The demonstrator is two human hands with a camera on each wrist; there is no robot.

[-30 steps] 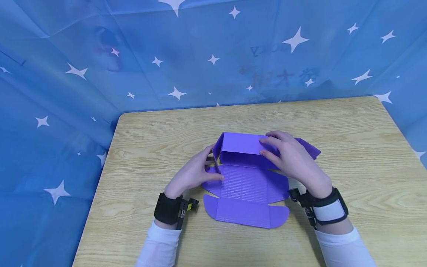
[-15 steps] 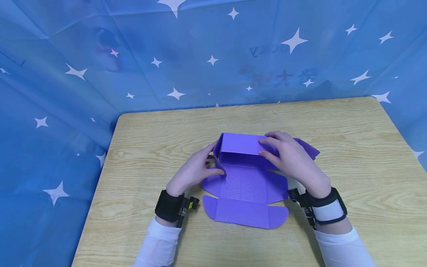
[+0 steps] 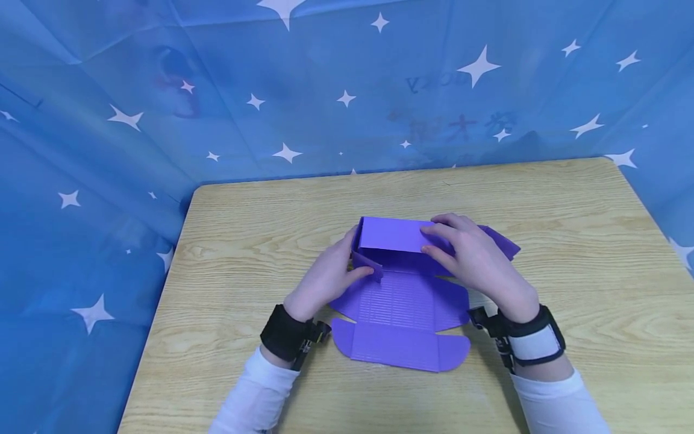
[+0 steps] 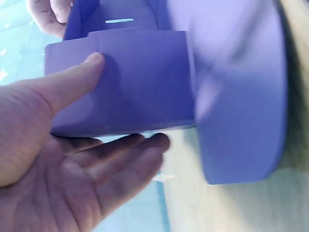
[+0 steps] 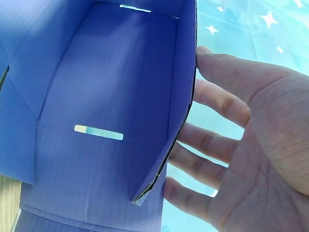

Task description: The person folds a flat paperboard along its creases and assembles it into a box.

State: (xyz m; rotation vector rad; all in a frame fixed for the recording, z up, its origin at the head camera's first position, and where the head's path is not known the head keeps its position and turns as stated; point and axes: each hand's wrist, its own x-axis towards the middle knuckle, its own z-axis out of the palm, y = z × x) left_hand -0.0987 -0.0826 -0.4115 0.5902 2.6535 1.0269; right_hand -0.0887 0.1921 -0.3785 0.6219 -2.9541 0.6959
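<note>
In front of me lies a purple cardboard box (image 3: pixel 398 301), partly folded, its ribbed inner panel and rounded front flaps flat on the table. Its far part stands raised, with a top panel (image 3: pixel 393 234) bent over toward me. My left hand (image 3: pixel 325 274) grips the left end, thumb on a side flap (image 4: pixel 140 82) and fingers behind and under it. My right hand (image 3: pixel 474 256) rests over the raised part's right end, its fingertips on the top panel. In the right wrist view its fairly straight fingers (image 5: pixel 210 142) lie against the panel's outer face.
The box lies on a wood-grain table (image 3: pixel 244 241). A blue cloth with white stars (image 3: pixel 325 72) hangs behind the table and along its left side. Another purple flap (image 3: pixel 499 241) sticks out past my right hand.
My left hand has shifted to the right, and the left side flap has swung inward with its thumb. My right hand and the flat panels look the same.
</note>
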